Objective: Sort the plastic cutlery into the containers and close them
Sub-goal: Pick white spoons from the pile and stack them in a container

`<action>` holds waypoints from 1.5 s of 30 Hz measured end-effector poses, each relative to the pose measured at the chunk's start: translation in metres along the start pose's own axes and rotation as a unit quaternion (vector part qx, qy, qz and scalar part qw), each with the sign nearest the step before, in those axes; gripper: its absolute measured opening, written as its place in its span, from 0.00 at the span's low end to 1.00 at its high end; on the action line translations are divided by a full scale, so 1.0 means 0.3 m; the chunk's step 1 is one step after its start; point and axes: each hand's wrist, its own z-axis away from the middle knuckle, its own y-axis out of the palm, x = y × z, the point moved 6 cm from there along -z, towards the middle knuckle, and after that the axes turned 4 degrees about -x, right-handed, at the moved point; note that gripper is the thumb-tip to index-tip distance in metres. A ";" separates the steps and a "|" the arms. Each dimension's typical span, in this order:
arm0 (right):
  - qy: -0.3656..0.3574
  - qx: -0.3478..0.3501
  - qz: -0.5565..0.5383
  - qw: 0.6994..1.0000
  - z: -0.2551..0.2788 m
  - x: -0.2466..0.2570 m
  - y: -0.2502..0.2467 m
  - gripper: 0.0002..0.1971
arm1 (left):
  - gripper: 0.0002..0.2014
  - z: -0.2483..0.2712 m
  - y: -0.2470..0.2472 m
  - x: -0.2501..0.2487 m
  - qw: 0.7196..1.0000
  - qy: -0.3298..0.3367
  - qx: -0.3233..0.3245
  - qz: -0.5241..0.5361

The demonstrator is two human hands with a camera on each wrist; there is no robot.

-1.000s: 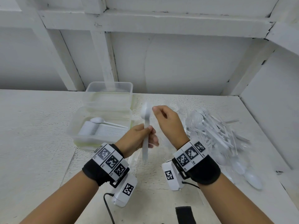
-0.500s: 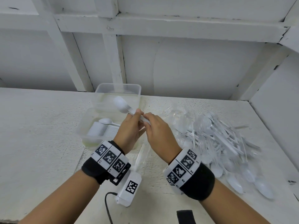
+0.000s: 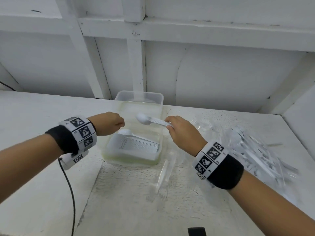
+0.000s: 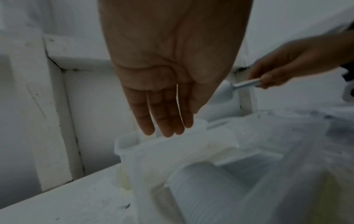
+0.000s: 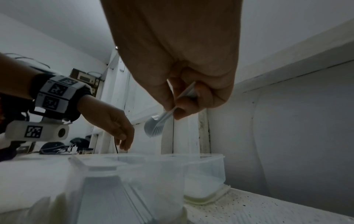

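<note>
I've got a black cable (image 3: 70, 189) trailing over the white table (image 3: 34, 116), white wall beams (image 3: 136, 65) behind.

Even, soft white light fills the head view, with only faint shadow beneath the near container (image 3: 131, 150). To the right of that container the cutlery pile (image 3: 259, 150) smears with motion blur, and wall beams bow at the frame's edges (wide lens). Both wrist views are dim and grey; the left hand (image 4: 172, 68) looms dark, and the stacked spoons (image 4: 201, 197) near it are soft, out of focus.
</note>
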 end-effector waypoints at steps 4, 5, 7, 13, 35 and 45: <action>-0.022 0.029 0.057 0.998 -0.029 0.025 0.043 0.16 | 0.18 -0.047 0.063 -0.004 0.998 0.013 0.057 -0.028; -0.028 0.035 0.072 0.996 -0.033 0.030 0.052 0.16 | 0.18 -0.059 0.077 -0.004 0.997 0.012 0.065 -0.033; -0.040 0.041 0.098 0.994 -0.041 0.038 0.070 0.16 | 0.18 -0.078 0.101 -0.002 0.996 0.011 0.080 -0.042; -0.035 0.052 0.104 0.993 -0.059 0.033 0.097 0.15 | 0.19 -0.110 0.120 0.008 0.995 0.008 0.095 -0.036; -0.068 0.083 0.184 0.977 -0.127 0.082 0.196 0.12 | 0.14 -0.102 0.092 0.010 0.995 0.020 0.070 0.063; -0.103 0.183 0.239 0.948 -0.167 0.138 0.278 0.14 | 0.11 -0.076 0.057 0.036 0.989 0.025 0.045 0.138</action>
